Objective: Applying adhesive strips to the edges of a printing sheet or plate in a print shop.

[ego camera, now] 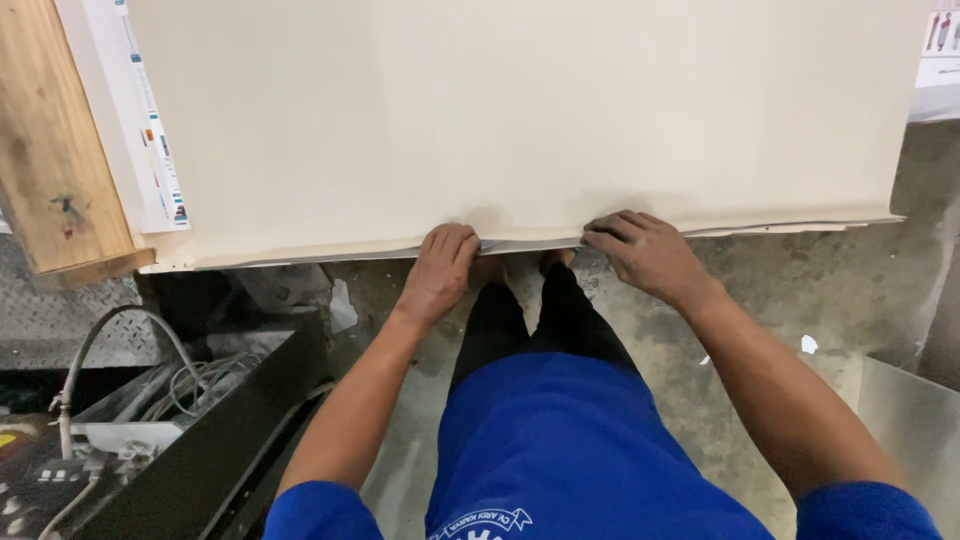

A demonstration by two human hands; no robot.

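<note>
Even, soft overhead light; no hard glare. The cream sheet (520, 110) is brightest, slightly washed toward the top. Floor (800, 290) beneath its edge lies in dim shadow. Focus sharp overall; wide-angle bending shows at the frame edges.

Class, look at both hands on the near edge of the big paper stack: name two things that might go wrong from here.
1. The left hand and right hand grip the thin edge of the cream sheets; a sliding edge might cut the fingers.
2. The stack overhangs its support toward the person, so sheets may slip onto the concrete floor.
</note>
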